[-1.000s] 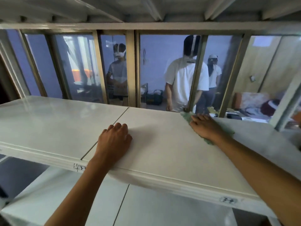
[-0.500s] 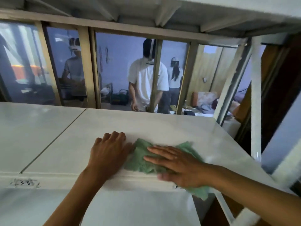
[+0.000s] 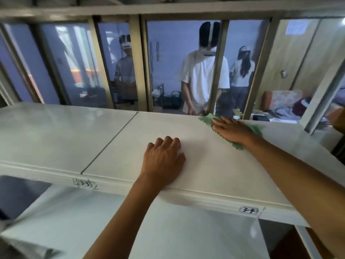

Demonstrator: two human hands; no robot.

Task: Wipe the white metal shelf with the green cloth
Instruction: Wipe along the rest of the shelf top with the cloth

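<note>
White metal shelf (image 3: pixel 56 131): upper tier of a rack, spanning the view from 9 to 3 o'clock; two panels meeting at a seam (image 3: pixel 110 142) running from 12 toward 7 o'clock. Front lip marked with a handwritten scrawl (image 3: pixel 85 184) at 8 o'clock and a small label (image 3: pixel 249 210) at 4 o'clock.

Green cloth (image 3: pixel 207 118): flat on the right-hand panel at the far edge, about 1 o'clock; corners showing on both sides of the covering hand, far corner touching the back rim.

Right hand (image 3: pixel 231 130): palm down on the green cloth, fingers straight and close together, pointing toward 10 o'clock; pressing, not gripping. Forearm entering from 4 o'clock.

Left hand (image 3: pixel 164 157): centre of view, palm down on the bare right-hand panel near the front lip, fingers bent a little at the knuckles, thumb out toward 3 o'clock; holding nothing. Well apart from the cloth. Forearm entering from 6 o'clock.

Lower shelf (image 3: pixel 93 221): white, beneath the upper tier, 6 to 7 o'clock.

Window frame (image 3: pixel 139 71): behind the rack, 10 to 2 o'clock, vertical bars. Beyond it, three people, standing; nearest in a white T-shirt (image 3: pixel 197 77) at 12 o'clock.
</note>
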